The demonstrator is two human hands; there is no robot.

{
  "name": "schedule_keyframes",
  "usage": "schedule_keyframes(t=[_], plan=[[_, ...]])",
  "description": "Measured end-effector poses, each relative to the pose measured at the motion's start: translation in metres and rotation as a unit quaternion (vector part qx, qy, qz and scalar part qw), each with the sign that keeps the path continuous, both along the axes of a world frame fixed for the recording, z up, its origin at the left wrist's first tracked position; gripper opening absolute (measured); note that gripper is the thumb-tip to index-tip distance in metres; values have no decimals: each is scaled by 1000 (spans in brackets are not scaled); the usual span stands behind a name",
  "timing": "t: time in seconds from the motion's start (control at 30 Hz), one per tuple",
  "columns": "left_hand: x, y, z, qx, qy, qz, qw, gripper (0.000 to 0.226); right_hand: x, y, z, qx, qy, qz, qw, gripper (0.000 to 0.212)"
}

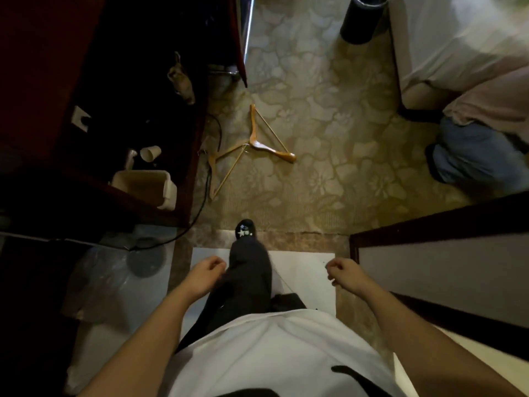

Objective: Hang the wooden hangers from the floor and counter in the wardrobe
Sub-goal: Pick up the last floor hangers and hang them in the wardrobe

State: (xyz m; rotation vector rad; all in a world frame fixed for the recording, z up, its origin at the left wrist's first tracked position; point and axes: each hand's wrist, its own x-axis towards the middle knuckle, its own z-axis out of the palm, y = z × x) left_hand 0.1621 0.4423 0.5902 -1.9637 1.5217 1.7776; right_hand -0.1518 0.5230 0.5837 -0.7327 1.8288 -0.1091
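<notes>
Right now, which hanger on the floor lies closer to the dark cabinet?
The left hanger, beside the cabinet and cable; the other hanger lies out on open carpet.

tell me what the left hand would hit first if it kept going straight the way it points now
Probably the person's own raised leg: the left hand, loosely curled and empty, points toward it. Past that lie the wooden hangers, though depth is unclear.
</notes>
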Motion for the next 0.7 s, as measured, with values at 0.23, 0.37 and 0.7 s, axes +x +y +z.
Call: schedule_keyframes(t=[0.23, 0.37, 0.7], plan=[[61, -97, -10, 39, -84, 76, 993, 22, 51, -181, 9, -56, -49, 119, 990, 20], [70, -172, -11, 34, -84, 78, 993, 27, 55, -263, 18, -89, -48, 161, 982, 29], [-38, -325, -17, 22, -47, 22, 998, 15, -38, -370, 1, -41, -52, 82, 994, 19]])
